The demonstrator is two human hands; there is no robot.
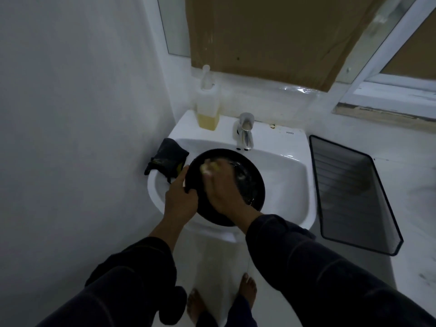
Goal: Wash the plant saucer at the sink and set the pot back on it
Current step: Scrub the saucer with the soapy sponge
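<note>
- Over the basin of the white pedestal sink [290,175]: round black plant saucer [250,185], tilted, near edge jutting past the sink's front rim, inside wet and shiny.
- On the saucer's left rim: left hand [180,197], closed in a grip, thumb over the edge, index finger stretched up along the outside.
- Inside the saucer, toward its far left part: right hand [221,185], fingers curled down onto a pale yellowish sponge [208,167]; fingers and sponge blurred, so exact hold on the sponge hard to tell.
- On the sink's left rim, against the wall: crumpled dark cloth [168,158] with a bit of yellow showing, just beside the left hand's fingertip.
- At the sink's back left corner: clear pump bottle [208,102], yellow liquid filling only the bottom part.
- At the middle of the sink's back edge: chrome tap [245,132], spout pointing toward the saucer's far rim; no running water discernible.
- On the ledge right of the sink: dark mesh tray [351,192], lying lengthwise alongside the basin.
- Behind the sink: brown cardboard sheet [271,36] covering the window.
- Along the arms: dark sleeves [306,263] pushed back from the wrists.
- On the floor below the sink: two bare feet [247,289].
</note>
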